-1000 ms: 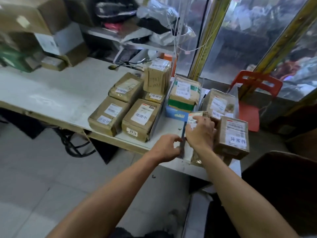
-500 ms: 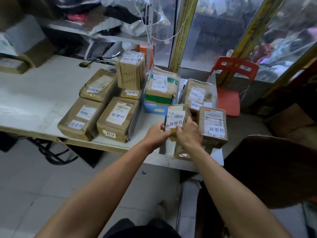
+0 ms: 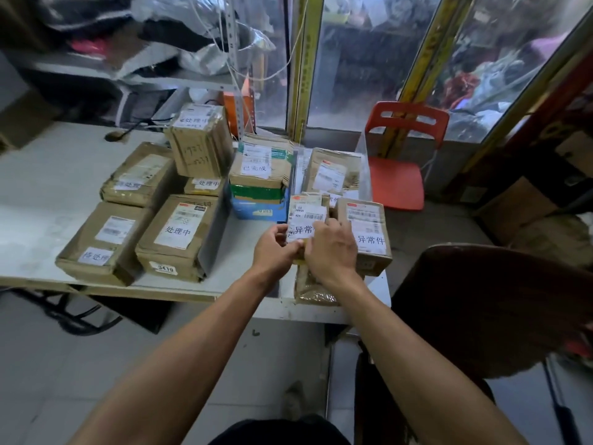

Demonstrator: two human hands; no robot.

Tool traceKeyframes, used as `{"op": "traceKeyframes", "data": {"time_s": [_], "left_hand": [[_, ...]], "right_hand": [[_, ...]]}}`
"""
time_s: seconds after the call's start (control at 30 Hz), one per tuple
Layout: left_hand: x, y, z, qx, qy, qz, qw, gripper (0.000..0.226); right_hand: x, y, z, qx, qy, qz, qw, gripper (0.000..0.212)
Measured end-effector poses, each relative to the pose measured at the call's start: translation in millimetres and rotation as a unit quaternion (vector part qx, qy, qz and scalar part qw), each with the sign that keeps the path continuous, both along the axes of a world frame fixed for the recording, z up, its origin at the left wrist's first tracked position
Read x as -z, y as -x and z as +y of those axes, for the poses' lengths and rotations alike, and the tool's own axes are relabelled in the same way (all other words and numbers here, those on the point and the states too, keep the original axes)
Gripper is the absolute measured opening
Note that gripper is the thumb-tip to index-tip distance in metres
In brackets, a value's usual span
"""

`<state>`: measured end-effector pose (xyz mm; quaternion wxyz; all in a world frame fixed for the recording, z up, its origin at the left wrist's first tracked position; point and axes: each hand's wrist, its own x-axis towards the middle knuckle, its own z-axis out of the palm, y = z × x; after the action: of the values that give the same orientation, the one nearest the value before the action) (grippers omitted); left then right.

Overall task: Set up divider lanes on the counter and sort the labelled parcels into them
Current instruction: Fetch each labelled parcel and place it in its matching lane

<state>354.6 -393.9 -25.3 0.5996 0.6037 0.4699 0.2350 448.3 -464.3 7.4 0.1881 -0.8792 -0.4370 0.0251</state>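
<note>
The small parcel (image 3: 306, 220), its white label reading 异常 with the last character hidden, is held over the right end of the counter (image 3: 38, 194), just left of a box labelled 异常件 (image 3: 365, 232). The left hand (image 3: 272, 248) pinches its lower left edge; the right hand (image 3: 332, 248) is clamped on its right side and front. A clear divider sheet (image 3: 298, 168) stands between the 已完成 stack (image 3: 260, 170) and this right-hand lane.

Judgement: the sorting step is in hand, with most parcels already grouped in lanes. The next move calls for lowering this parcel into the right lane, beside the matching box, without nudging the wrapped package (image 3: 309, 287) lying beneath at the counter's edge.
</note>
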Motion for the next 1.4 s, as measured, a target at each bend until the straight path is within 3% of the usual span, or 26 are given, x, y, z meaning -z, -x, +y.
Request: {"op": "traceKeyframes", "data": {"time_s": [0.13, 0.23, 0.3, 0.4, 0.77, 0.93, 1.23, 1.4], "left_hand": [[4.5, -5.8, 0.5, 0.013, -0.038, 0.025, 0.999, 0.045], [5.2, -13.8, 4.2, 0.031, -0.079, 0.063, 0.994, 0.061], [10.5, -19.8, 7.2, 0.043, -0.090, 0.079, 0.992, 0.085], [28.4, -28.3, 13.7, 0.065, -0.107, 0.100, 0.987, 0.110], [32.6, -27.1, 24.7, 0.048, -0.110, 0.102, 0.987, 0.116], [29.0, -22.0, 25.6, 0.051, -0.121, 0.105, 0.986, 0.116], [33.5, -11.7, 33.8, 0.045, -0.085, 0.078, 0.992, 0.102], [35.4, -9.5, 35.7, 0.027, -0.068, 0.096, 0.993, 0.102]], "right_hand": [[1.6, -12.9, -11.9, 0.009, -0.053, -0.025, 0.998, 0.041], [1.1, -29.7, -23.4, 0.087, -0.073, -0.072, 0.991, 0.059], [-0.2, -46.2, -31.6, 0.151, -0.016, -0.033, 0.988, 0.079], [-0.3, -63.5, -40.0, 0.189, 0.054, 0.110, 0.974, 0.102], [15.8, -63.0, -45.5, 0.146, -0.075, 0.179, 0.970, 0.081], [22.7, -57.9, -40.3, 0.148, -0.057, 0.161, 0.974, 0.072], [23.9, -59.1, -43.8, 0.179, -0.087, 0.139, 0.970, 0.082], [24.3, -58.4, -36.5, 0.179, -0.081, 0.171, 0.966, 0.087]]}}
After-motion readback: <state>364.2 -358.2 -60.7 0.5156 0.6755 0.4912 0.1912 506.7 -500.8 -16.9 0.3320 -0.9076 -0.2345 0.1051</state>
